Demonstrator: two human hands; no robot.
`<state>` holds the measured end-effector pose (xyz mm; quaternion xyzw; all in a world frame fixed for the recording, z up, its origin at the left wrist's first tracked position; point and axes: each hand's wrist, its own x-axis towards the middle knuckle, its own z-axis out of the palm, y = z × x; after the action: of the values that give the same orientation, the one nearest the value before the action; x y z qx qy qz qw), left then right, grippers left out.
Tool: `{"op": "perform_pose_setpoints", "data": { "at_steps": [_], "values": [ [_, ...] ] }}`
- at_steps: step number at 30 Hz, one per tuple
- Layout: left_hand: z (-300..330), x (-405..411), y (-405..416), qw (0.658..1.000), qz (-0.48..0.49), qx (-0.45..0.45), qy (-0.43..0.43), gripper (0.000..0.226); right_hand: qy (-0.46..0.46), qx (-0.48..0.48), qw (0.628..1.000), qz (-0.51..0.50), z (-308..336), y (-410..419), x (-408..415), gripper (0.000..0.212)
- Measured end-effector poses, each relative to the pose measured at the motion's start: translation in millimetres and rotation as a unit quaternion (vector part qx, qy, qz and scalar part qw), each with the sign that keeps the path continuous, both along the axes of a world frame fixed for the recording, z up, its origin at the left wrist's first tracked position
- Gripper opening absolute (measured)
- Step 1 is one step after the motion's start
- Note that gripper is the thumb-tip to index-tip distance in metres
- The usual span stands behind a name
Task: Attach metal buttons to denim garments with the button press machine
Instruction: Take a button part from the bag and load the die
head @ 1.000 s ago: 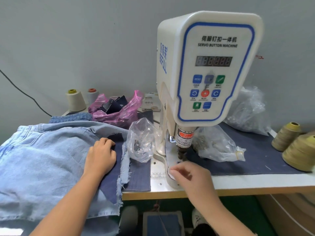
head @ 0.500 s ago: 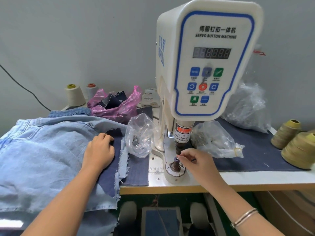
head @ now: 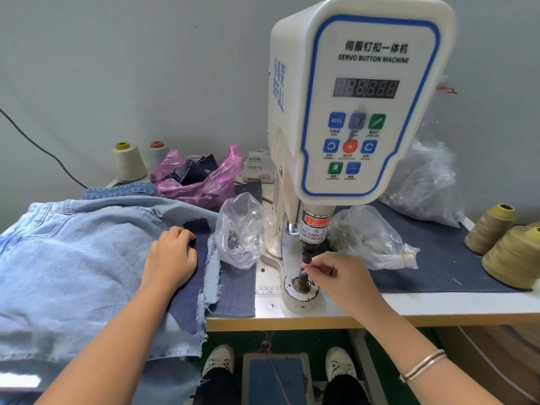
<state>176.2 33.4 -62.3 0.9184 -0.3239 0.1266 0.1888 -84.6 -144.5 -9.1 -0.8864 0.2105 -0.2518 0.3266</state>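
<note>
The white servo button machine (head: 359,106) stands at the table's middle, its punch head (head: 312,244) above a round lower die (head: 299,290). My right hand (head: 342,277) pinches a small metal button part (head: 304,270) on top of the die post, just under the punch. My left hand (head: 171,255) rests with curled fingers on the light blue denim garment (head: 73,258) to the left, at the edge of a dark denim piece (head: 228,285). Two clear bags of metal button parts lie beside the machine, one on the left (head: 239,229) and one on the right (head: 368,238).
A pink bag of dark scraps (head: 198,176) and two thread cones (head: 128,162) stand at the back left. Olive thread cones (head: 508,255) sit at the right. Another clear bag (head: 426,182) lies behind the machine. A foot pedal (head: 274,375) sits between my shoes.
My right hand has moved from the die's front edge up to the top of the die post and pinches a small part there. My left hand has stayed on the denim.
</note>
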Motion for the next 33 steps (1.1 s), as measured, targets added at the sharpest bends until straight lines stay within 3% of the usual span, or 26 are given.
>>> {"op": "perform_pose_setpoints", "data": {
  "at_steps": [9,12,15,16,18,20,22,24,27,33],
  "values": [
    [1.1,0.2,0.0,1.0,0.0,-0.002,0.003,0.025,-0.053,0.009,0.999,-0.006,-2.6,-1.8,-10.1,0.016],
    [0.3,0.4,0.1,1.0,-0.001,-0.003,0.001,0.024,-0.111,0.046,0.992,-0.044,12.7,-14.4,-22.4,0.03],
    [-0.7,0.9,-0.6,1.0,-0.001,-0.002,-0.001,0.024,-0.137,0.006,0.983,-0.121,35.0,-49.8,-34.4,0.019],
    [-0.9,1.3,-0.6,1.0,-0.001,-0.001,-0.002,0.024,-0.084,-0.027,0.985,-0.15,41.5,-65.1,-36.5,0.014],
    [-1.6,2.2,-0.3,1.0,0.0,-0.002,-0.003,0.024,0.107,-0.088,0.974,-0.182,44.4,-92.9,-35.6,0.017],
    [-2.2,2.7,-0.3,1.0,0.0,-0.004,-0.004,0.024,0.29,-0.145,0.932,-0.16,37.6,-107.7,-28.2,0.027],
    [-2.0,2.2,-0.3,1.0,0.001,-0.005,-0.004,0.024,0.39,-0.209,0.887,-0.129,31.5,-109.1,-17.6,0.028],
    [-1.9,1.8,-0.1,1.0,0.003,-0.008,-0.003,0.024,0.433,-0.254,0.858,-0.109,28.2,-107.1,-7.4,0.03],
    [-1.4,1.5,0.4,1.0,0.001,-0.009,-0.002,0.024,0.451,-0.272,0.844,-0.102,25.5,-99.4,7.9,0.03],
    [0.0,0.6,-0.6,1.0,-0.001,-0.01,-0.001,0.024,0.54,-0.197,0.806,-0.14,25.3,-96.6,35.8,0.031]
  ]
}}
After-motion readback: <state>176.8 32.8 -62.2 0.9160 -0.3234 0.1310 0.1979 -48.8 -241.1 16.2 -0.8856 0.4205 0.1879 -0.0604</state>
